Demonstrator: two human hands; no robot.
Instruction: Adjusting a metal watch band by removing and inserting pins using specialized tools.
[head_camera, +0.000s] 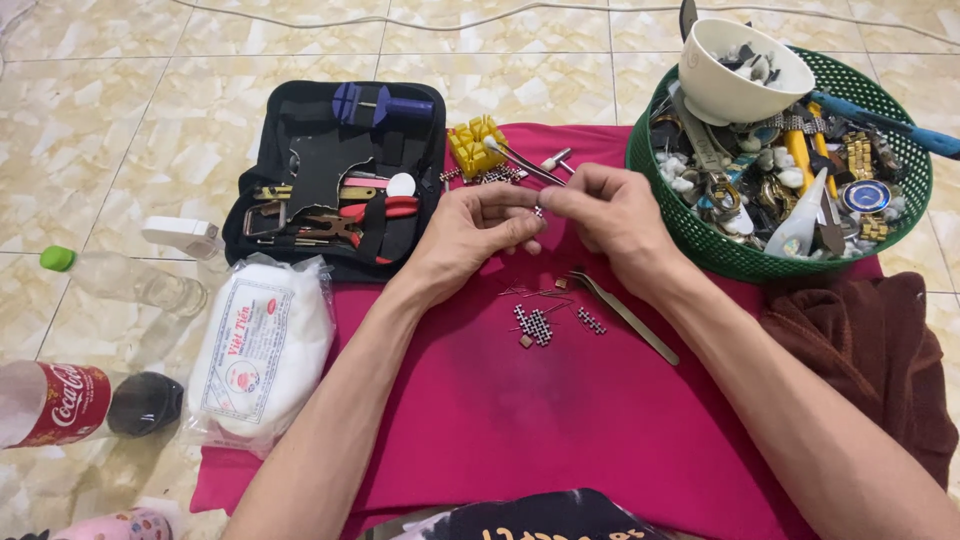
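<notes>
Your left hand (478, 232) and right hand (608, 212) meet above the pink cloth (520, 410), fingertips of both pressed together on one tiny metal piece (539, 209) (too small to say whether it is a link or a pin); each grip is a pinch on it. Below your hands lie loose watch-band links (535, 325) in short sections, with thin pins scattered near them and the tweezers (625, 315) just beside; so, judging by that, the band is apart in pieces and most of the handling looks unfinished. The yellow holder block (474, 145) sits beyond your fingers; the black tool case (335, 180) lies open to your left; the green basket (790, 160) of watch parts stands to your right.
</notes>
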